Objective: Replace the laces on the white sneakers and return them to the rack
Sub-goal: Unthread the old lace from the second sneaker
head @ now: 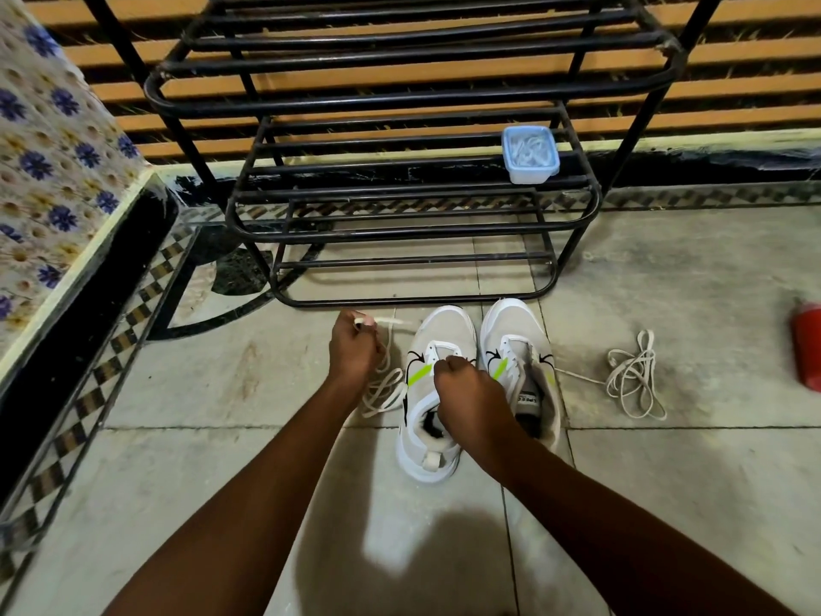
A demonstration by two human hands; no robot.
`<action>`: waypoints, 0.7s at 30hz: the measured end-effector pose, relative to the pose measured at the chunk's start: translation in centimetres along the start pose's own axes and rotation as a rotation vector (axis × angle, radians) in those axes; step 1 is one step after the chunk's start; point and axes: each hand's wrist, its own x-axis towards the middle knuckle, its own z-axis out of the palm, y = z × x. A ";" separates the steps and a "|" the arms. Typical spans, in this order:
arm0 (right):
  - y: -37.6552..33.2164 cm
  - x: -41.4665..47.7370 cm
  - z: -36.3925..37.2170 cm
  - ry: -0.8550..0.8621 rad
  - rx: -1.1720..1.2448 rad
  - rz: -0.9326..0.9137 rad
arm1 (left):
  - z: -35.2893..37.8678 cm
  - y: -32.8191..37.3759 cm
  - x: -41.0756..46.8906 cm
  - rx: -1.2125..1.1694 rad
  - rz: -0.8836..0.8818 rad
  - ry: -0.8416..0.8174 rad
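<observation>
Left hand (355, 349) pinches lace (383, 391) tip; right hand (466, 389) curled at left sneaker (444, 331) eyelets, grip hidden. Lace limp, light; steer by its stiff tip.

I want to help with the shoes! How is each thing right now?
left hand, pinches held lace end
right hand, grips left sneaker
left sneaker, on floor, mostly unlaced
right sneaker, on floor, upright
loose lace, tangled on floor, end reaching right sneaker
blue box, on rack, lid seems on
red bottle, on floor, partly out of view
</observation>
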 end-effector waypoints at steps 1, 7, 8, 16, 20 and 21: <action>0.0 0.0 -0.1 0.011 0.007 -0.002 | -0.4 -0.8 0.0 0.147 0.078 -0.004; 0.4 0.0 -0.6 0.093 0.085 0.012 | -1.7 -5.5 -0.8 0.683 0.340 -0.183; 0.4 0.0 -0.6 0.100 0.098 0.006 | -2.0 -6.1 -1.0 0.702 0.340 -0.216; 0.6 0.5 -0.6 0.098 0.124 0.020 | -4.1 -7.6 -3.9 0.844 0.513 -0.249; 1.1 1.0 -0.5 0.154 0.190 0.010 | -4.9 -8.4 -3.6 0.815 0.570 -0.245; 1.2 1.1 -0.4 0.182 0.235 -0.008 | -4.9 -8.2 -3.6 0.804 0.576 -0.235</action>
